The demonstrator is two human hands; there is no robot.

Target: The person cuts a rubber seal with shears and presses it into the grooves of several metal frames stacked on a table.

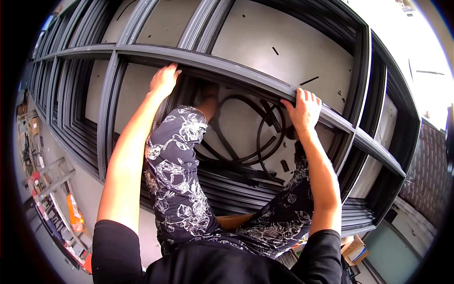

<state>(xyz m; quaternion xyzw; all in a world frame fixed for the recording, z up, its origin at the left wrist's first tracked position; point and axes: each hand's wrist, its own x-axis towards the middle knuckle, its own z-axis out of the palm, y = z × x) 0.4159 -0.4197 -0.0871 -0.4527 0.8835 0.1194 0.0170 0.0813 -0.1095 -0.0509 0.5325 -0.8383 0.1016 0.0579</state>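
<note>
**Both hands set on the grey frame bar**

A dark grey metal frame [227, 59], built of long bars and cross pieces like a big window grid, fills most of the picture, and both hands are laid on the same bar running from upper left down to the right. The left hand [163, 80] is placed flat on the bar just left of centre, fingers together and bent over the edge, wrist cocked back, the forearm stretched long and nearly straight from the lower left. The right hand [302, 110] is hooked over the bar right of centre, fingers spread and curled over the top edge, thumb seemingly tucked beneath, though that part is hidden. The bar appears to be gripped for support or to steady the frame, the hands being set well apart on it.

Between the arms a knee in flower-patterned trousers [182, 156] is raised inside the frame opening. Behind it, in the middle of the picture, a loop of black rubber strip [265, 137] lies on the pale floor [283, 38], with short black offcuts [309, 81] scattered further up. Cardboard boxes [355, 250] sit at lower right.
</note>
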